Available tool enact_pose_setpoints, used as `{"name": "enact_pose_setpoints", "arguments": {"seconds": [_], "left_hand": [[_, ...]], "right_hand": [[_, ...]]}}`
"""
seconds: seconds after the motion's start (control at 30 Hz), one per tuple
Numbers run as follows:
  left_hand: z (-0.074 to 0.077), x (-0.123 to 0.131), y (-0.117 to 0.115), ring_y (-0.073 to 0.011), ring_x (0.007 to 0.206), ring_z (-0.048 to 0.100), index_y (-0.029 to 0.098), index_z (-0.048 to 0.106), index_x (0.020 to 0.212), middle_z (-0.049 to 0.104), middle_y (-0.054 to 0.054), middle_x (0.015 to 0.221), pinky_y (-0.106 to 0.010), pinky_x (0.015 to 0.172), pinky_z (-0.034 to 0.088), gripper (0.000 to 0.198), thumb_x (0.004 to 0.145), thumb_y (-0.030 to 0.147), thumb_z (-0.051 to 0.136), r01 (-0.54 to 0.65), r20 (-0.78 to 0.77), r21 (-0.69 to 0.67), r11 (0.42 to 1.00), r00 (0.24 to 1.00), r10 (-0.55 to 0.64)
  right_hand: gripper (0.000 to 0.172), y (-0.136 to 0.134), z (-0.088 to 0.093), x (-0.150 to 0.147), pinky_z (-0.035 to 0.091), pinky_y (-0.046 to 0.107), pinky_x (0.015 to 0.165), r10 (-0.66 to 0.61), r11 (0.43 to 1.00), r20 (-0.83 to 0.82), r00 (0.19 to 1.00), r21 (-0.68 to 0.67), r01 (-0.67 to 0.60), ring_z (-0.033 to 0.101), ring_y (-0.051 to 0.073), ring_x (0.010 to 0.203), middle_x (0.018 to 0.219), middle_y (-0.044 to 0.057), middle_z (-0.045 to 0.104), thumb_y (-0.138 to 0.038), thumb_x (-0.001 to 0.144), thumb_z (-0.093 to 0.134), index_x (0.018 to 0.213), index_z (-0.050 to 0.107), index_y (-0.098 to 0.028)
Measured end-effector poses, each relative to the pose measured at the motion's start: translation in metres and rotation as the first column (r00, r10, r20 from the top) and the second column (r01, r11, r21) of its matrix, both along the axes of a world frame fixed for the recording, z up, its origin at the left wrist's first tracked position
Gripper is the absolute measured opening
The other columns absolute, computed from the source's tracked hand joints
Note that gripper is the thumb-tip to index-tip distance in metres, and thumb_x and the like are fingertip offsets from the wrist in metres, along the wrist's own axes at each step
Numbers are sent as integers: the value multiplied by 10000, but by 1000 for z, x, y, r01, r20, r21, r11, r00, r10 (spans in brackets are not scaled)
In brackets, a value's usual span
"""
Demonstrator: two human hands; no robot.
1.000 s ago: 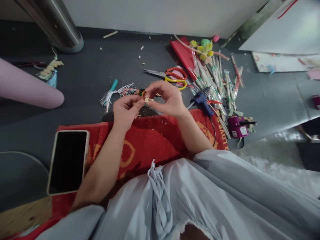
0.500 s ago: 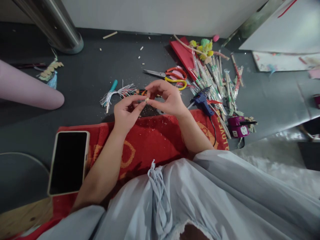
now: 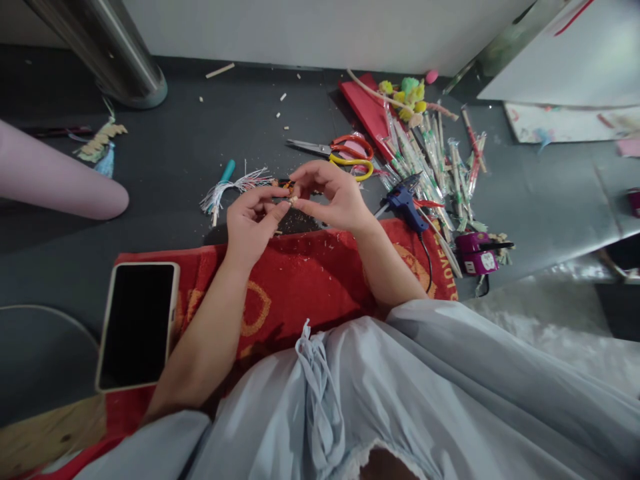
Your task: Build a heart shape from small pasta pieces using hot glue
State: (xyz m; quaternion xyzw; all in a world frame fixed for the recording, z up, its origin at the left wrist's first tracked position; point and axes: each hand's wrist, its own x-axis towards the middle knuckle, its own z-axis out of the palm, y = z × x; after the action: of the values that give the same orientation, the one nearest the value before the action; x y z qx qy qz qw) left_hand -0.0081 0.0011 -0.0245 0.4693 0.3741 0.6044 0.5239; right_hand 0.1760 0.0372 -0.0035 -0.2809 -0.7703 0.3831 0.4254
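Observation:
Between my fingertips is a small pale piece (image 3: 293, 200), too small to name surely; it looks like a bit of wooden stick. My left hand (image 3: 253, 223) pinches toward it from the left with thumb and fingers. From the right, my right hand (image 3: 333, 197) holds it between thumb and forefinger. Just beyond my hands lie scissors (image 3: 345, 153) with red and yellow handles. A bundle of white and coloured strings (image 3: 240, 183) rests left of them, beside a teal tube (image 3: 228, 170). Dark and orange items behind my fingers are partly hidden.
A red towel (image 3: 310, 273) lies under my forearms, with a phone (image 3: 139, 325) on its left. To the right are a blue glue gun (image 3: 406, 203), several wrapped sticks (image 3: 425, 157) and a purple object (image 3: 477, 253). A metal leg (image 3: 125, 60) stands back left.
The fingers of my left hand have shifted very slightly around the small pale piece. My right hand has barely moved, and everything else lies as before.

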Motion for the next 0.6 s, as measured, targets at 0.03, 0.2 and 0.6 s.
{"name": "enact_pose_setpoints", "arguments": {"seconds": [0.03,0.2,0.6], "left_hand": [[1,0,0,-43,385,378,249,812,892,534,79,515,-183,387,309,352,724,534,933,25,58,-62,998,998,-21],[8,-1,2,-28,350,337,221,755,836,497,92,497,-183,338,222,390,652,469,994,40,231,-227,973,973,14],[6,0,7,-25,327,306,192,692,667,455,87,409,-162,306,199,519,610,632,962,-8,196,-319,948,978,75]], "right_hand": [[380,0,0,0,607,247,799,-1,1000,2,1000,-6,1,696,91,869,959,-14,696,-499,978,707,1195,587,-211],[423,1,0,1,619,271,830,-27,999,34,999,-36,28,704,104,882,974,-1,708,-549,969,697,1204,583,-216],[446,0,1,-1,624,299,842,-37,998,19,999,43,36,687,114,904,1005,6,689,-569,975,681,1225,588,-211]]}}
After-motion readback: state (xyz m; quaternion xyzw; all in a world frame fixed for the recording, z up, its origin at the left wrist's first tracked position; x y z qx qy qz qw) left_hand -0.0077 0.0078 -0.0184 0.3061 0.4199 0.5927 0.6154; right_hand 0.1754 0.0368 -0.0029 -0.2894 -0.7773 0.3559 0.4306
